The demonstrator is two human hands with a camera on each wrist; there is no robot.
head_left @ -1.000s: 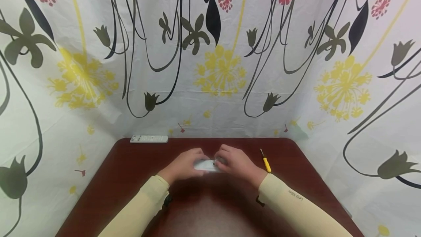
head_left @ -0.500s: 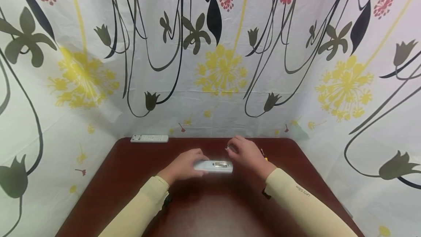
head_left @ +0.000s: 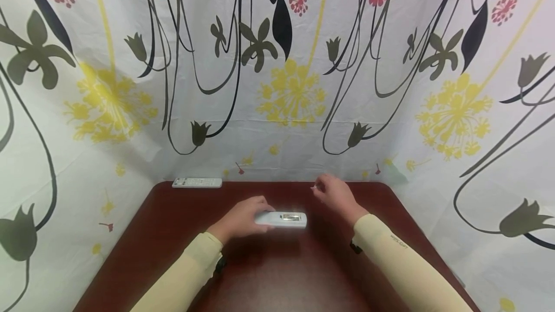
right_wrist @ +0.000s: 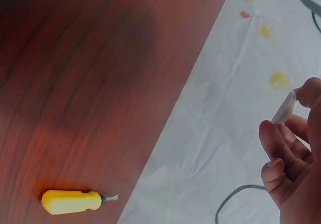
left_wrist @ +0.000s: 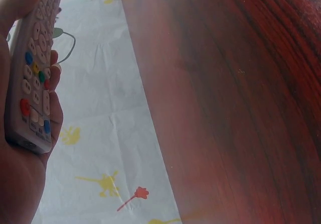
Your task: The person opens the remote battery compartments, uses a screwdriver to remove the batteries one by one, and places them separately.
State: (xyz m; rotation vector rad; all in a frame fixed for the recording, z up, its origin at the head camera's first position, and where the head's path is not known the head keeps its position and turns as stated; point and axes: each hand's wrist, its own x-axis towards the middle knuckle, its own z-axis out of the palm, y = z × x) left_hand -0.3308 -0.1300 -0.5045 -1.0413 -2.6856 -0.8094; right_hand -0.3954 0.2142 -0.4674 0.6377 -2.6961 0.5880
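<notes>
My left hand (head_left: 243,215) grips a white remote control (head_left: 274,219) by one end, over the middle of the table. Its back faces up and shows an uncovered battery compartment (head_left: 291,216); whether batteries lie inside is too small to tell. In the left wrist view, coloured and pale buttons show on the remote's (left_wrist: 36,78) front, with thumb and fingers on opposite edges. My right hand (head_left: 340,198), held apart near the table's back right, pinches a small white battery cover (right_wrist: 285,108) between thumb and fingers.
A yellow-handled screwdriver (right_wrist: 71,201) lies on the table's right side; the right arm hides it in the head view. Another remote (head_left: 197,183) lies at the back left edge. The dark red table (head_left: 277,273) is surrounded by a flower-patterned cloth (head_left: 243,110).
My right hand has lifted off the remote and moved right and back, taking the battery cover with it. The compartment has come into view. My left hand has stayed put.
</notes>
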